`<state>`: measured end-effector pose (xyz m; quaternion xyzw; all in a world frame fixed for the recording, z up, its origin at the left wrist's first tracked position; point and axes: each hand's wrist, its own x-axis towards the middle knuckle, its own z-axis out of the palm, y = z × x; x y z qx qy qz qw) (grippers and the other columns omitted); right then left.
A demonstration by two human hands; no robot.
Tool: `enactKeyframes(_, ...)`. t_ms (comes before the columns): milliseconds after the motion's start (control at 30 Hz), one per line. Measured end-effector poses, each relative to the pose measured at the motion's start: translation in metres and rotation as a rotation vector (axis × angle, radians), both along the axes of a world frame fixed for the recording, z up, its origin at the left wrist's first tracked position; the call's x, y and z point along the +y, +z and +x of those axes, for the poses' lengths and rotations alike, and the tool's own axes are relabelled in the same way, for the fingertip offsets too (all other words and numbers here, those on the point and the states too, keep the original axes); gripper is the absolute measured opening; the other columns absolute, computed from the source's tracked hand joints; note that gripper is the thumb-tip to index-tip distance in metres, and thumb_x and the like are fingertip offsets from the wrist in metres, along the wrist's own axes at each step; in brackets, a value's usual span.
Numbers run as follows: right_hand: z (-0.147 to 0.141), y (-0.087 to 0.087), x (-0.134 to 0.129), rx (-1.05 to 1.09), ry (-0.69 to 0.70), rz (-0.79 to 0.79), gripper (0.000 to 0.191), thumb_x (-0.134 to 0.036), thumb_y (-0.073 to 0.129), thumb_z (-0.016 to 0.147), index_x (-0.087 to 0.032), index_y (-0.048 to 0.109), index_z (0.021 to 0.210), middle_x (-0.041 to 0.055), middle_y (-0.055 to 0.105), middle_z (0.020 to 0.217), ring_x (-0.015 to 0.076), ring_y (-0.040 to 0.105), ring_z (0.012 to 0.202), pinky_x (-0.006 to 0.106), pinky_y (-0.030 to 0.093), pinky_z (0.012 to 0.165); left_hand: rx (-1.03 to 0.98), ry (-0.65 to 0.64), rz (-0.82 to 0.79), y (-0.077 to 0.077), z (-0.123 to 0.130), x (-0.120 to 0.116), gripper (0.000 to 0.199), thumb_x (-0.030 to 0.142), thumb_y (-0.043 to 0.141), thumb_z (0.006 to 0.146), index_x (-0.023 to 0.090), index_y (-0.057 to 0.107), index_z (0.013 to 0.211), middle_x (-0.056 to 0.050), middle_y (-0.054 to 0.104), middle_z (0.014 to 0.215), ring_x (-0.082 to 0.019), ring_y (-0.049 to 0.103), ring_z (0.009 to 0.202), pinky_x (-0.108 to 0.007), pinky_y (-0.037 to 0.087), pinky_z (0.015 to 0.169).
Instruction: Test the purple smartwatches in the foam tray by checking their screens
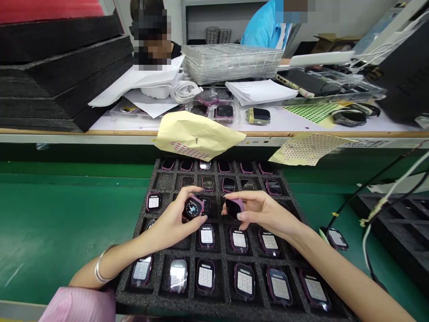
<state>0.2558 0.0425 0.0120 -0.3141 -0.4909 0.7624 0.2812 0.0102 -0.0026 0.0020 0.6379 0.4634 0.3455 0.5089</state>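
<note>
My left hand (177, 219) is closed around a purple smartwatch body (193, 208) whose lit screen shows a round dial. In my right hand (264, 209), thumb and fingers pinch a second purple watch body (234, 208) with a dark screen. Both hands hover over a black foam tray (184, 309) divided into square pockets. Purple-framed watches lie in most pockets. Those in the near rows, such as one watch (244, 281), show white menu-like screens, while the far rows, such as another watch (229, 184), are mostly dark. My hands and forearms hide some pockets.
Beyond the tray runs a shelf edge (134, 137) with yellow sticker sheets (197, 134) hanging from it. Stacked black foam trays (50, 85) stand left, clear plastic trays (231, 62) in the middle. Cables (368, 223) hang at right beside another watch (337, 238). Two people are across the bench.
</note>
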Motion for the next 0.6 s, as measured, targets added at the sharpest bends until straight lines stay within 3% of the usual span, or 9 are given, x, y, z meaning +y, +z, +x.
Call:
enactKeyframes(133,0.0003,0.0033,-0.0011,0.024,0.044,-0.031,0.041,-0.019,0.077,0.077,-0.023,0.065,0.117,0.0086,0.067,0.11,0.025,0.064,0.102,0.025,0.06,0.067,-0.01,-0.007,0.025,-0.0014,0.0003,0.0011,0.03,0.022,0.058,0.085,0.023,0.047,0.114,-0.002,0.053,0.1,-0.016,0.05,0.088,-0.023,0.041,0.073)
enactKeyframes(300,0.0004,0.0062,-0.0018,0.05,0.054,-0.049,0.042,-0.022,0.073,0.082,-0.023,0.062,0.122,0.0119,0.063,0.12,0.0268,0.061,0.109,0.025,0.059,0.07,-0.007,-0.037,0.017,-0.0033,0.0004,0.0016,0.031,0.02,0.057,0.084,0.024,0.048,0.114,-0.002,0.052,0.101,-0.017,0.049,0.09,-0.025,0.04,0.078)
enactKeyframes(600,0.0002,-0.0022,-0.0006,0.034,-0.033,-0.013,0.041,-0.018,0.08,0.072,-0.021,0.068,0.111,0.009,0.07,0.1,0.0228,0.065,0.096,0.021,0.059,0.059,0.04,-0.07,0.036,0.0014,-0.0015,0.0025,0.029,0.013,0.054,0.08,0.021,0.05,0.108,-0.002,0.055,0.097,-0.017,0.051,0.091,-0.027,0.039,0.084)
